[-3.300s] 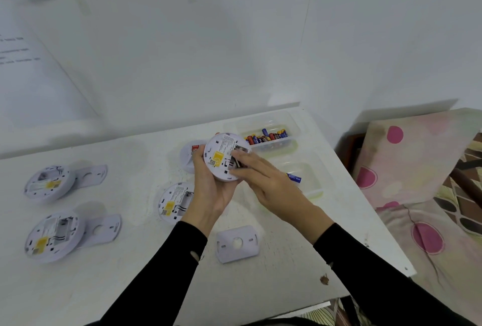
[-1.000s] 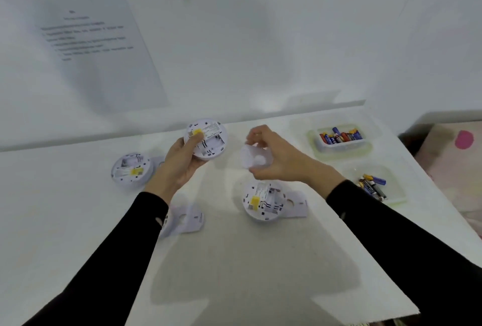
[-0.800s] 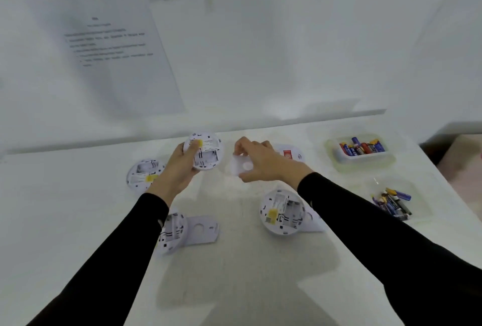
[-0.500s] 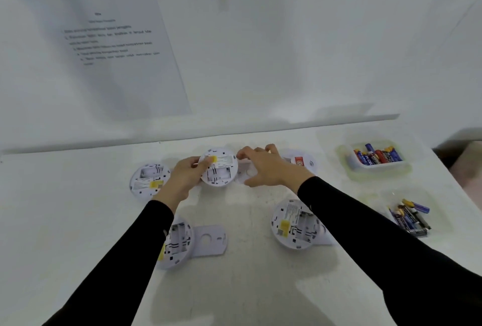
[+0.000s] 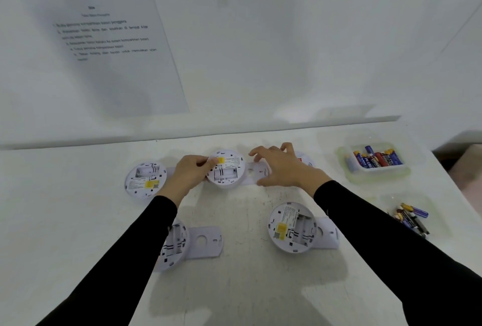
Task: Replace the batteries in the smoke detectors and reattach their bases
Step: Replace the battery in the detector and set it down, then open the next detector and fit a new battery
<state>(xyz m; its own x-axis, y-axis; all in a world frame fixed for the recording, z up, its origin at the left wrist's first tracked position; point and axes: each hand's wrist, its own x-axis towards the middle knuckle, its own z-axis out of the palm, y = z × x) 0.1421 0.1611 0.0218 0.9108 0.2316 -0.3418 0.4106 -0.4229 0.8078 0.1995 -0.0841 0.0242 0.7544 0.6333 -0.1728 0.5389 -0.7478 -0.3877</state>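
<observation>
From the head camera, a white tabletop (image 5: 247,286) with a faintly speckled, matte surface carries several round white plastic smoke detectors lying back side up. The left hand (image 5: 190,174) is closed loosely on the edge of the middle detector (image 5: 226,169), thumb and fingertips at its yellow sticker; the disc rests on the tabletop near the far edge, its ribbed battery bay facing up. The right hand (image 5: 279,166) is spread open, fingers curved, hovering over or resting on a flat, rounded-rectangle base plate (image 5: 257,172) that lies just beside that detector; whether the fingers press it cannot be told. Behind that hand a further detector (image 5: 305,160) shows its smooth front with a red mark.

To the left lies another detector (image 5: 145,180), back up with a yellow label. Nearer the person, a detector (image 5: 291,230) sits partly on its own base plate (image 5: 329,234), and a left-front detector (image 5: 173,246), half hidden by the black sleeve, touches a pale base plate (image 5: 206,241) with a round centre hole.

At the right, a clear, square plastic tub (image 5: 348,169) holds glossy blue and red cylindrical batteries (image 5: 375,160); a second clear tub (image 5: 388,200) nearer the person holds a loose heap of batteries (image 5: 410,218). A printed paper sheet (image 5: 109,38) hangs on the white wall.
</observation>
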